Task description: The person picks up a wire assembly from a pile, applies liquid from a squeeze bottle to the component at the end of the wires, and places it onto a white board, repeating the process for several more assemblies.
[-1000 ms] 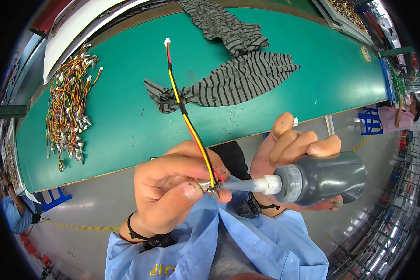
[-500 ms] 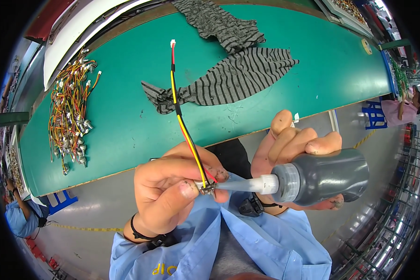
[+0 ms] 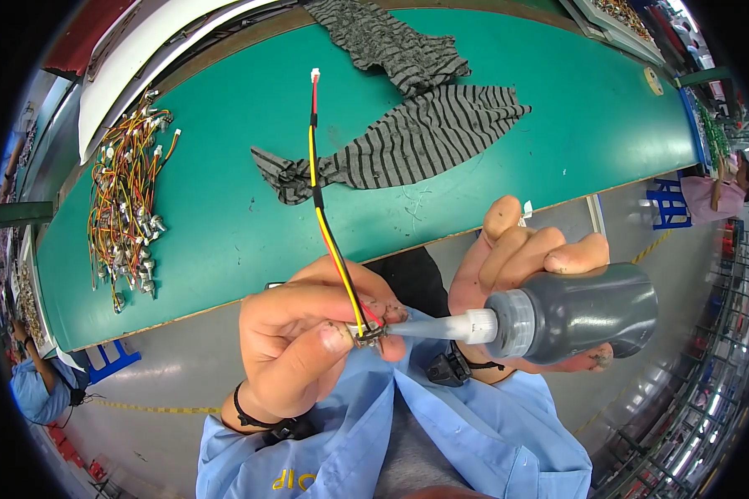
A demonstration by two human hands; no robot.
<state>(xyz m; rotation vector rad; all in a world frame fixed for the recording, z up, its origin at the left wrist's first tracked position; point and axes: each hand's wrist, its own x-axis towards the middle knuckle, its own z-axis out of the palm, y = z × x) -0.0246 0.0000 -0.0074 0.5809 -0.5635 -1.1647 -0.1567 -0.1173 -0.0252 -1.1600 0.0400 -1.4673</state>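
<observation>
Between thumb and fingertips, my left hand pinches a small metal component with a wire lead soldered to it. The lead's red, yellow and black wires stand up over the table and end in a white connector. My right hand grips a dark-filled squeeze bottle lying on its side. Its translucent nozzle points left, and the tip meets the component's terminal side. My left fingers hide much of the component's body. Whether liquid is coming out cannot be made out.
A bundle of similar wired components lies at the left of the green table. Two striped grey cloth pieces lie in the middle and far back. A tape roll is at far right. Co-workers sit at both sides.
The upper end of the wire lead has swung slightly to the right. Both hands and the bottle have barely moved, with the nozzle still at the component.
</observation>
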